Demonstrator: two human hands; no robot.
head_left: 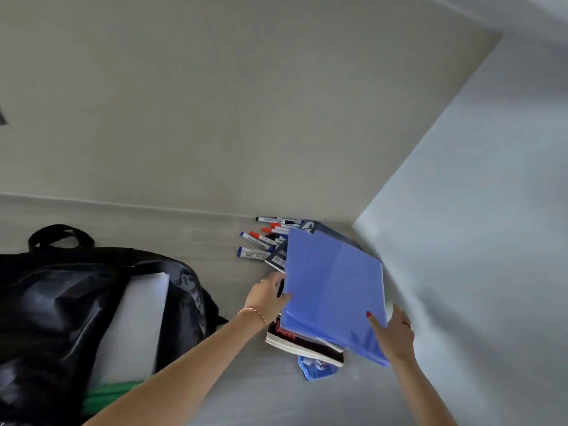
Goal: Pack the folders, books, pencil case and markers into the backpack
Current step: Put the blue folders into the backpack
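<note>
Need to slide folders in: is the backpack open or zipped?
Open: the backpack mouth gapes, with a white folder showing inside.

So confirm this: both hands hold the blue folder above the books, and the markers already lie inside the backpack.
Not quite. The head view shows the markers on the floor by the wall, outside the backpack. The rest stands: the left hand and right hand both hold the blue folder above the books.

A: Blue folder [333, 290] status?
B: Held tilted above stacked books [302, 344]. Markers [267, 238] scattered behind, caps blue, red and black.
A: Backpack [61, 302]?
B: Black, unzipped, left side; white and green items seen inside.
</note>
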